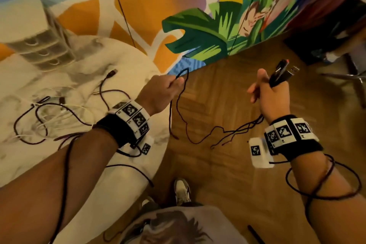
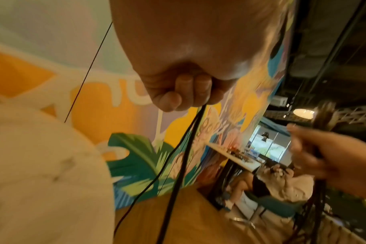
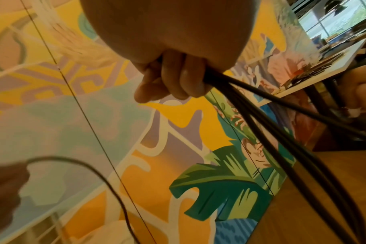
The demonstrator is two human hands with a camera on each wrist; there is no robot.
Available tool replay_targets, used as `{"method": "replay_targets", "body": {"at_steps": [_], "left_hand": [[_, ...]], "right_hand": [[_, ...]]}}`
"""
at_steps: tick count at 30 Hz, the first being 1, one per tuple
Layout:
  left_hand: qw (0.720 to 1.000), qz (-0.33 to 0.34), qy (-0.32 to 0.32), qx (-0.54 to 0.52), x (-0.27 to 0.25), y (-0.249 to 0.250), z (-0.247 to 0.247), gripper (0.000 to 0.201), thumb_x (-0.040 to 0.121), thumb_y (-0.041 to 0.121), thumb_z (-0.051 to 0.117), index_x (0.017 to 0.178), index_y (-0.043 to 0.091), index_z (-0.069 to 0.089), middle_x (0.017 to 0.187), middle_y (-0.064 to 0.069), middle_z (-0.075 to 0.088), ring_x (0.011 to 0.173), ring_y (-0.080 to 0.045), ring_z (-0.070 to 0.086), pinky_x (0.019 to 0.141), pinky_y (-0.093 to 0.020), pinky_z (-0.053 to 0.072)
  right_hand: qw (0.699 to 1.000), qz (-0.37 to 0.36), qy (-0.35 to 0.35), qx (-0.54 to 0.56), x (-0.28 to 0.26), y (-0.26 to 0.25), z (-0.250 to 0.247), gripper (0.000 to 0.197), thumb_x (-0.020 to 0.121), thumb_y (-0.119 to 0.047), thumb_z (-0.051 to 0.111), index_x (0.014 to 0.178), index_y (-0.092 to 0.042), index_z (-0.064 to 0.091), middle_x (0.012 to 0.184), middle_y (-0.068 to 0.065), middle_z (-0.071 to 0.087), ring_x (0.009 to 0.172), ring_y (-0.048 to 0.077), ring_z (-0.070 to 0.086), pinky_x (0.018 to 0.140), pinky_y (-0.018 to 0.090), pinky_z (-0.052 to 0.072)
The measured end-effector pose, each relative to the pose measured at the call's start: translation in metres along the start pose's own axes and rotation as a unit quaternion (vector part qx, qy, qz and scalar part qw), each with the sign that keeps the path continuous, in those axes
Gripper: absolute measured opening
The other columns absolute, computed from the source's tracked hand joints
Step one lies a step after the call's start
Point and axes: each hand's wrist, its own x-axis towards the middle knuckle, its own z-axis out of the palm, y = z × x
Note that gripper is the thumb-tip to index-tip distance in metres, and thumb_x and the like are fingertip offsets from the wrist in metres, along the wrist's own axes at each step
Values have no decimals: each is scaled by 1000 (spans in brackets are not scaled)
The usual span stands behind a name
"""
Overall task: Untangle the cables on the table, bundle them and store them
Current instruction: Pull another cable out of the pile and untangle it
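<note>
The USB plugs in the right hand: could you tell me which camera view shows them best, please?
The head view: the USB plugs stick up clear above the right hand. The right wrist view shows only their black cables leaving the fist; the left wrist view blurs them.

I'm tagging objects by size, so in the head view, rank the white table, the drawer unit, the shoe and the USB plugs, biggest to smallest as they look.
1. White table
2. Drawer unit
3. Shoe
4. USB plugs, in the right hand
</note>
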Motion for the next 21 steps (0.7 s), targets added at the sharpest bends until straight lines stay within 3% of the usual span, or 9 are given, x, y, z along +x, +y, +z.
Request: {"method": "replay_targets", "body": {"at_steps": [3, 5, 7, 9, 12, 16, 19, 21], "left_hand": [[996, -37, -77, -17, -8, -18, 35, 44, 100, 38, 36, 65, 13, 47, 56, 1, 45, 53, -15, 44, 59, -34, 34], [984, -96, -152, 7, -18, -35, 55, 41, 100, 38, 34, 73, 13, 51, 62, -4, 53, 59, -20, 51, 65, -35, 43], [949, -164, -246, 105, -30, -49, 72, 34, 100, 40, 34, 90, 14, 54, 81, -9, 63, 74, -26, 60, 73, -38, 50], [917, -192, -293, 192, -41, -54, 83, 28, 99, 40, 37, 103, 17, 52, 95, -9, 63, 82, -27, 62, 73, -36, 51], [920, -167, -294, 196, -45, -37, 89, 25, 97, 41, 39, 109, 22, 51, 106, -5, 61, 92, -26, 59, 75, -33, 46], [955, -100, -275, 57, -32, 12, 80, 28, 95, 41, 45, 115, 23, 54, 113, -1, 61, 95, -15, 57, 81, -33, 46], [975, -3, -201, -93, -18, 67, 65, 37, 94, 41, 48, 126, 21, 49, 110, 4, 54, 90, -3, 52, 74, -21, 42], [978, 53, -135, -152, -6, 96, 58, 42, 92, 42, 52, 127, 20, 47, 110, 5, 49, 96, -5, 50, 78, -19, 43]], "right_hand": [[1000, -10, 11, -4, -2, 2, -15, 43, 99, -37, 43, 61, -20, 53, 65, 3, 62, 46, 15, 50, 52, 23, 44], [1000, -16, 16, -12, -2, 1, -22, 44, 99, -37, 43, 60, -20, 53, 66, 6, 62, 46, 16, 50, 52, 23, 44], [1000, -13, 23, -11, 0, 0, -29, 37, 100, -34, 43, 66, -20, 53, 66, 3, 62, 45, 14, 50, 50, 21, 43], [999, -12, 30, -12, 3, 1, -34, 33, 100, -31, 42, 72, -20, 54, 66, 0, 62, 44, 11, 49, 48, 18, 43], [999, -12, 35, -26, 5, 3, -38, 38, 100, -34, 41, 70, -16, 55, 64, -1, 62, 42, 7, 49, 48, 14, 41], [999, -31, 18, -36, 2, -3, -32, 48, 100, -38, 39, 62, -13, 55, 61, -1, 61, 43, 9, 50, 51, 14, 42], [998, -33, -28, -37, -5, -13, -20, 46, 99, -37, 42, 64, -11, 56, 58, 1, 58, 44, 11, 49, 51, 16, 43], [996, -41, -79, -26, -10, -17, -7, 37, 99, -31, 45, 69, -13, 57, 58, 0, 58, 47, 11, 51, 50, 19, 44]]}}
